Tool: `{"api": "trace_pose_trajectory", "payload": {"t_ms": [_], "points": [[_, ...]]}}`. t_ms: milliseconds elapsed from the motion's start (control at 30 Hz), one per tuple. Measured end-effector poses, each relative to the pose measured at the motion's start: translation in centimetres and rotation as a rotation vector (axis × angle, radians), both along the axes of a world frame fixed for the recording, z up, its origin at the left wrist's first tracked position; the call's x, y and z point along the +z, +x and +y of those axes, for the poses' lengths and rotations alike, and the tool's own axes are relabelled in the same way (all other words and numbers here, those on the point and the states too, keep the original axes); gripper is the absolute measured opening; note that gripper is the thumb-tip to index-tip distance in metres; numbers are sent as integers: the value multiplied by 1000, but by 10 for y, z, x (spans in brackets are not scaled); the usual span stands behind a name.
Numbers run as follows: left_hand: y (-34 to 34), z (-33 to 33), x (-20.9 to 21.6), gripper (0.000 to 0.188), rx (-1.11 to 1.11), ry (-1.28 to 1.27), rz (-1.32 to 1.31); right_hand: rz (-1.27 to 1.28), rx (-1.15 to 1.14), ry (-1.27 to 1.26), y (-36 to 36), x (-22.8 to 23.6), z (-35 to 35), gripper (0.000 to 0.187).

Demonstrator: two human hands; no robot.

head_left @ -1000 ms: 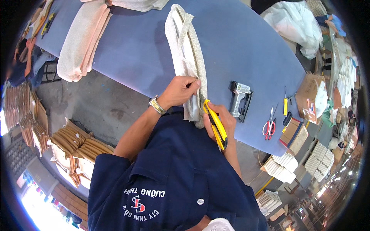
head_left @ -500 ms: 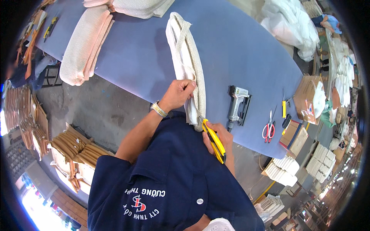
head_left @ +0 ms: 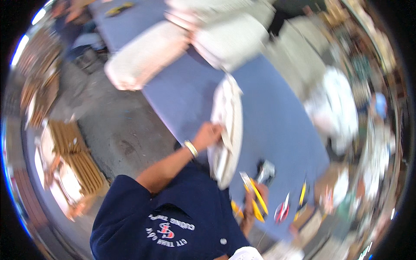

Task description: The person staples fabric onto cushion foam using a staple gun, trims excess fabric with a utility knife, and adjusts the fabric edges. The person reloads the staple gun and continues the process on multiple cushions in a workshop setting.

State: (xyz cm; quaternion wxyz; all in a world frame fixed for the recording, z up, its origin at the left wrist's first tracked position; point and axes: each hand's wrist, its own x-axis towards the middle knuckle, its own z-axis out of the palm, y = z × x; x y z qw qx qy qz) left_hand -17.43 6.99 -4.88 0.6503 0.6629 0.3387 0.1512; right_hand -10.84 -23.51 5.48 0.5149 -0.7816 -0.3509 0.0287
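Observation:
A long, narrow cushion piece covered in off-white fabric (head_left: 234, 108) stands on its edge over the blue-grey table (head_left: 277, 125), its near end close to my shirt. My left hand (head_left: 209, 135) is closed on the fabric edge along its side, about midway. To the right of the near end, my right hand (head_left: 248, 213) grips a yellow utility knife (head_left: 259, 203). The blade is out, pointing up and left, apart from the cushion. Just beyond the knife lies a staple gun (head_left: 266, 170), partly hidden by it. The picture is blurred by motion.
Stacked fabric-covered cushions (head_left: 149, 54) and more pale cushions (head_left: 234, 39) lie at the far side. Red-handled scissors (head_left: 282, 211) and a yellow tool (head_left: 302, 195) lie at right, near a cardboard box (head_left: 325, 186). White plastic wrapping (head_left: 333, 106) sits beyond the right edge. Brown pieces (head_left: 67, 136) are stacked left.
The view has turned, shifting the whole scene. My right hand with the utility knife has come away from the cushion's near end to the right. My left hand still grips the fabric edge.

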Motion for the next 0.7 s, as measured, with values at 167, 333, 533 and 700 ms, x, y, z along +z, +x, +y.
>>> {"api": "trace_pose_trajectory", "payload": {"t_ms": [167,333,533,700], "points": [[-28,-11,-7,46,76,277,23,157,-312,-518,172,-116,-111,42],[-42,-4,-16,38,200,308,52,-177,-321,-975,195,-88,-100,41],[-66,23,-25,32,273,354,258,-213,-141,-741,171,-54,-62,43],[-84,8,22,28,20,621,7,385,269,-121,73,-111,58,55]]}}
